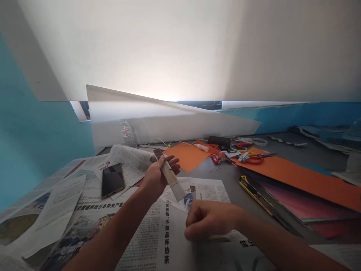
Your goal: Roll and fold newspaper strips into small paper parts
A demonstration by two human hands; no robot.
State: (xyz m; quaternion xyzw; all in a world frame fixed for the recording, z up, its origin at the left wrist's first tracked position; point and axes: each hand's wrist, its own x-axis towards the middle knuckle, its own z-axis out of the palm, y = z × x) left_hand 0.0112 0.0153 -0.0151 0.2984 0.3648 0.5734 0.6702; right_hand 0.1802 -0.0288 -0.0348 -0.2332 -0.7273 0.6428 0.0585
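Observation:
My left hand (158, 173) is turned palm up, its thumb pressing on a flat, folded paper strip (172, 180). The strip slants across the palm; its upper end is dark and printed, its lower end pale. My right hand (210, 220) is closed in a fist just above the newspaper (149, 233), to the right of the strip's lower end and apart from it. Whatever the right fingers may hold is hidden. Beneath both hands lie spread newspaper sheets with printed columns and pictures.
A phone (113, 180) lies on the papers at left, with a water bottle (128, 133) behind. Orange paper (186, 155), scissors (254, 158), a glue tube (202, 147) and a black box (219, 142) are farther back. A yellow-black utility knife (255, 194) lies at right.

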